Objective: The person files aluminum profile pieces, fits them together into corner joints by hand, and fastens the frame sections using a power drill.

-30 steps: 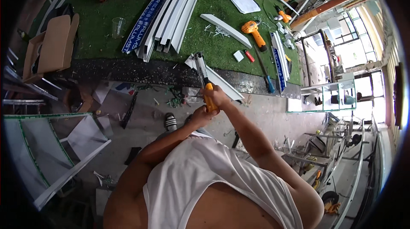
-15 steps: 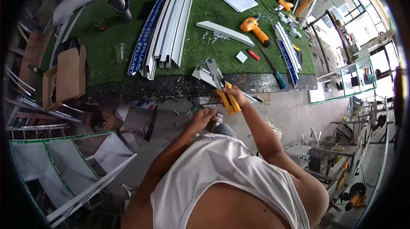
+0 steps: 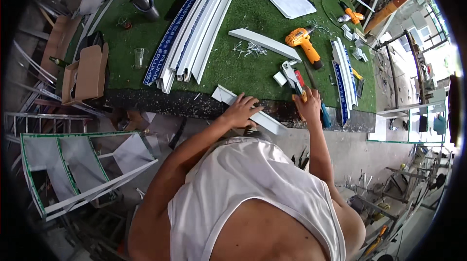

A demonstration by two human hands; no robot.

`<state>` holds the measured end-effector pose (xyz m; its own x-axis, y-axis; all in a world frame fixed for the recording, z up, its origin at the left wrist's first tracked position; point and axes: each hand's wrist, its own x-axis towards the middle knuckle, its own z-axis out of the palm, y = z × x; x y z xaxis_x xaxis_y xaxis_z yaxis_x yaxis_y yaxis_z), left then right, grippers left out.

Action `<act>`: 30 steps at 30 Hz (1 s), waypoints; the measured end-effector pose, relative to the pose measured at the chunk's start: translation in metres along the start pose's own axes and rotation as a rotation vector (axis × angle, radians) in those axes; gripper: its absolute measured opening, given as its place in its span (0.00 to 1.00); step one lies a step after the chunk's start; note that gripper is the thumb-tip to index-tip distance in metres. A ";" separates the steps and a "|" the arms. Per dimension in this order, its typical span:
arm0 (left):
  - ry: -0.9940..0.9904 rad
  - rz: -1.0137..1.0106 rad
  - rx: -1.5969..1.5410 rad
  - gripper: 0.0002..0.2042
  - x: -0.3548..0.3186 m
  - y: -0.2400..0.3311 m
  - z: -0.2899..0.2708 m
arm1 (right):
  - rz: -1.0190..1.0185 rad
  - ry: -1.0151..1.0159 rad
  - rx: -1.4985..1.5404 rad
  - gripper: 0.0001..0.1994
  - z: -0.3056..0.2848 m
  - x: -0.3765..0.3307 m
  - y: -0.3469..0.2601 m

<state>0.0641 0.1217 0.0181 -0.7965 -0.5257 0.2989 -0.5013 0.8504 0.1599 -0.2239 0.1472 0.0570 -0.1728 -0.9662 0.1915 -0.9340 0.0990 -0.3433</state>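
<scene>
My left hand (image 3: 240, 111) lies over a short white channel profile (image 3: 270, 123), fingers bent across it and thumb hidden. The profile slants over the table's front edge, its near end sticking out past it. To the right, my right hand (image 3: 309, 106) is closed on the yellow handles of a hand riveter (image 3: 290, 72). Its grey head points away from me, beside a small white block (image 3: 279, 78) and a red object (image 3: 299, 78). A blue-handled tool (image 3: 325, 116) lies just right of that hand.
On the green-covered table (image 3: 194, 96) lie a bundle of long white profiles (image 3: 206, 32), another white profile (image 3: 265, 44), scattered rivets (image 3: 253, 49) and an orange drill (image 3: 304, 47). More profiles (image 3: 346, 73) lie at right. An open cardboard box (image 3: 91, 73) stands at left.
My right hand has moved right with the riveter, bringing it down by the red object. My left hand has come up onto the channel profile. The view has shifted slightly.
</scene>
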 end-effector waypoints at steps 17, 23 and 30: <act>-0.008 0.013 0.021 0.30 0.141 -0.090 0.031 | -0.285 -0.118 -0.074 0.27 0.035 0.051 0.011; 0.119 -0.156 0.162 0.34 0.189 -0.130 0.031 | -0.189 -0.091 -0.102 0.30 0.048 0.123 0.004; 0.418 -0.703 0.203 0.22 0.093 -0.222 -0.050 | -0.216 -0.018 0.125 0.32 0.031 0.114 0.002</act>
<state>0.1181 -0.1145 0.0571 -0.1050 -0.8458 0.5231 -0.9166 0.2864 0.2791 -0.2362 0.0301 0.0496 0.0332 -0.9659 0.2570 -0.9024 -0.1395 -0.4078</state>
